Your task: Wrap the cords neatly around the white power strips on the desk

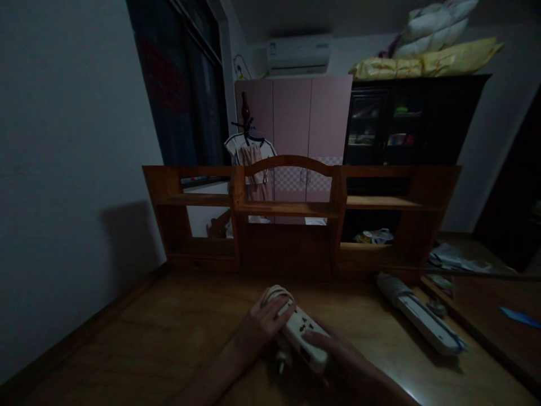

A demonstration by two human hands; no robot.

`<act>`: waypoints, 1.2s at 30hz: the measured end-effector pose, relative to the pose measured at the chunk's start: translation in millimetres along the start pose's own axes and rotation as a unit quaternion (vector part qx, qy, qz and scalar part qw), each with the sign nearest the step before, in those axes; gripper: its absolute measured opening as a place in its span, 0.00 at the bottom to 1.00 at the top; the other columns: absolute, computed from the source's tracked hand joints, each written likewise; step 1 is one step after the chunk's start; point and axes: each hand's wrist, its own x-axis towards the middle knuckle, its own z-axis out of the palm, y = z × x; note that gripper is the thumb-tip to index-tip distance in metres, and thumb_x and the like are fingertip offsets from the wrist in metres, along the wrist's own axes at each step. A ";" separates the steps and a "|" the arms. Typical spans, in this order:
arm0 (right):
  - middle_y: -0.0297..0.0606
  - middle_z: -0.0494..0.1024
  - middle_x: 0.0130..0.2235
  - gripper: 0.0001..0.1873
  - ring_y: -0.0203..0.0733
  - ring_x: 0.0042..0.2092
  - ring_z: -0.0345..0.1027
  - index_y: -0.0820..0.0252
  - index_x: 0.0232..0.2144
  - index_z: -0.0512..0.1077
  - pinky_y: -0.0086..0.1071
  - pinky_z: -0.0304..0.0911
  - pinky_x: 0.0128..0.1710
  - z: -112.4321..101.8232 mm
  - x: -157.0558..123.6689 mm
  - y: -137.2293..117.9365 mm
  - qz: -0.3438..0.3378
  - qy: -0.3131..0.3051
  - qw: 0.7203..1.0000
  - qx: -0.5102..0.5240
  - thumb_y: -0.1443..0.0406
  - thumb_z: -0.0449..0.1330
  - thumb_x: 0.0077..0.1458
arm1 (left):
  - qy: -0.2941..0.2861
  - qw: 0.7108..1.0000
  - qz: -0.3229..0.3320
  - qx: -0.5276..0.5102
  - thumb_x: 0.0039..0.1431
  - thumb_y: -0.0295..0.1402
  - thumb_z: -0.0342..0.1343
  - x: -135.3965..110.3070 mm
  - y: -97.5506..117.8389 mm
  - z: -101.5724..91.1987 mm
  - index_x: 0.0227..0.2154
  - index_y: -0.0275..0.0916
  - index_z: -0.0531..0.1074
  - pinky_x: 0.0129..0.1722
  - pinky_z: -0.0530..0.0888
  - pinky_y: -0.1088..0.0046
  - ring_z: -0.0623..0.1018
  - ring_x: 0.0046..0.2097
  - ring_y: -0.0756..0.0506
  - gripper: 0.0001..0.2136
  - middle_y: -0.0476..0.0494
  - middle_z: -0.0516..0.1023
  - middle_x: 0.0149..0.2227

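Gripping the power strip [307,337] inside the surface's [169,324] right edge!
Fingers [275,306] pinch it, left hand [256,326] over the coiled cord [276,290], right hand [340,351] opposite; steady pressure should hold coils.

Single head view looks forward, slightly down, from near side of bench [190,307], close over hands [264,320], toward far-edge shelf unit [287,209].

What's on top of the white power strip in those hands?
On the power strip: sockets, cord loops at the far end, and parts of the left hand and right hand. What those cover is hidden.
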 end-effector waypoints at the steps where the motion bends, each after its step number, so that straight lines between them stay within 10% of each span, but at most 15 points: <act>1: 0.43 0.75 0.34 0.25 0.41 0.29 0.69 0.59 0.48 0.70 0.29 0.62 0.24 1.3 1.3 3.6 0.021 -0.010 0.999 0.031 0.51 0.55 0.54 | 0.001 1.000 -0.003 -0.020 0.63 0.25 0.46 0.1 -0.3 -0.4 0.61 0.40 0.56 0.58 0.65 0.53 0.67 0.58 0.41 0.23 0.35 0.68 0.55; 10: 0.41 0.75 0.32 0.31 0.35 0.23 0.65 0.64 0.52 0.64 0.23 0.55 0.16 3.7 5.5 16.5 0.098 0.032 0.987 0.123 0.52 0.61 0.51 | -0.031 0.981 -0.107 -0.158 0.56 0.24 0.52 -3.5 -17.5 -3.5 0.64 0.43 0.47 0.58 0.66 0.61 0.60 0.62 0.42 0.34 0.37 0.58 0.62; 20: 0.41 0.77 0.38 0.26 0.41 0.35 0.70 0.63 0.47 0.70 0.26 0.61 0.29 4.9 1.4 11.3 0.050 0.029 0.996 0.065 0.56 0.64 0.48 | 0.030 0.976 -0.117 -0.180 0.50 0.50 0.59 -9.2 -28.5 8.2 0.60 0.39 0.57 0.57 0.67 0.59 0.67 0.58 0.38 0.37 0.34 0.68 0.55; 36: 0.42 0.76 0.40 0.29 0.43 0.37 0.70 0.62 0.49 0.68 0.28 0.61 0.30 4.2 2.4 13.7 0.066 0.020 0.996 0.062 0.57 0.66 0.46 | 0.076 0.953 -0.184 -0.230 0.61 0.31 0.52 -3.3 -21.1 2.0 0.52 0.43 0.69 0.53 0.70 0.65 0.70 0.53 0.45 0.16 0.45 0.74 0.49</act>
